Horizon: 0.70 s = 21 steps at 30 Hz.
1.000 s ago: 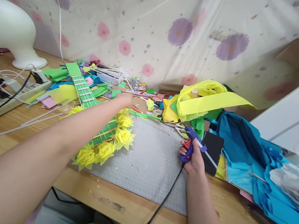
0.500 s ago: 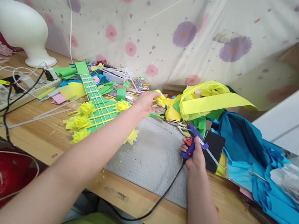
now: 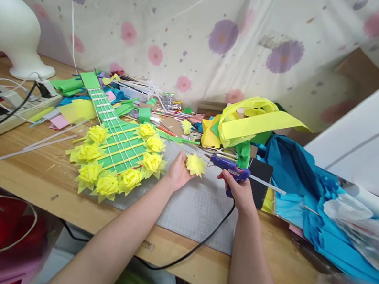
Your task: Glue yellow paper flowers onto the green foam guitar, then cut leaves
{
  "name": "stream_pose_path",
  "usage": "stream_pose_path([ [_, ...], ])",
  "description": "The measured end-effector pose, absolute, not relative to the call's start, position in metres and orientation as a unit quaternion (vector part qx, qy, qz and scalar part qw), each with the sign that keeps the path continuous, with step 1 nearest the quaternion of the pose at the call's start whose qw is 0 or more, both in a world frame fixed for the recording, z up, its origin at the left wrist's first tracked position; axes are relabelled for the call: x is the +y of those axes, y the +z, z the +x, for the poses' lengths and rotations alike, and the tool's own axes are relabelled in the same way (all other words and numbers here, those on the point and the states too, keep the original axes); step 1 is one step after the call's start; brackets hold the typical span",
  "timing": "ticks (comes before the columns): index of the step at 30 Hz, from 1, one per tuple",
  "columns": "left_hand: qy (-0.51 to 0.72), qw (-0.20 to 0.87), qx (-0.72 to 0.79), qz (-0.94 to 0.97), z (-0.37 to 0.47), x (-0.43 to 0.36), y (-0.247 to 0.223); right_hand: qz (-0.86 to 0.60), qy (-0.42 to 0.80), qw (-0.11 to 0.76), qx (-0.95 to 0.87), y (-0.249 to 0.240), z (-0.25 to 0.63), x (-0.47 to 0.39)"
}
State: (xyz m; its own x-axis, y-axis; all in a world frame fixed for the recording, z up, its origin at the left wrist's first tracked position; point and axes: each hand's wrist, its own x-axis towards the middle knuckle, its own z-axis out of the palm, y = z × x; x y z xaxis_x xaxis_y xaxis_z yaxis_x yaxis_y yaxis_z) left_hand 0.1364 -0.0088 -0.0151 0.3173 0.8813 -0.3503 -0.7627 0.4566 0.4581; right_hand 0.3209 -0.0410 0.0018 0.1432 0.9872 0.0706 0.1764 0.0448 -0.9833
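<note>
My left hand (image 3: 180, 173) holds a yellow paper flower (image 3: 196, 164), its pointed petals turned up toward me, above the grey cutting mat (image 3: 195, 215). In my right hand (image 3: 238, 189) is a purple hot glue gun (image 3: 231, 167), with a clear glue stick (image 3: 267, 184) poking out of its back. The nozzle points left and sits close to the flower; I cannot tell whether they touch. Left of my left hand lies a green paper guitar (image 3: 120, 142) with white strings, its body edged by several yellow paper flowers (image 3: 107, 185).
Yellow crepe paper (image 3: 250, 128) is heaped at the back. Blue crepe paper (image 3: 288, 178) and a black flat thing (image 3: 258, 182) lie to the right. A power strip (image 3: 23, 112) with tangled cords and a white foam head (image 3: 9, 24) stand left. The gun's black cord (image 3: 201, 243) hangs over the table edge.
My left hand has come back from the pile at the rear with a yellow flower. The glue gun has tipped level, its nozzle now beside the flower. The view has shifted right.
</note>
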Motion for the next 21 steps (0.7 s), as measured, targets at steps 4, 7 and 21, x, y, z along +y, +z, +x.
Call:
stream_pose_path([
  [4,0.536,0.787,0.278,0.128,0.131,-0.011,-0.018,-0.594,0.367,0.471,-0.539,-0.001,0.317,-0.040],
  [7,0.550,0.763,0.288,0.181,0.128,-0.011,-0.019,-0.604,0.360,0.464,-0.539,-0.005,0.315,-0.038],
  [21,0.548,0.773,0.291,0.132,0.128,-0.006,-0.024,-0.612,0.384,0.387,-0.573,0.004,0.315,-0.043],
])
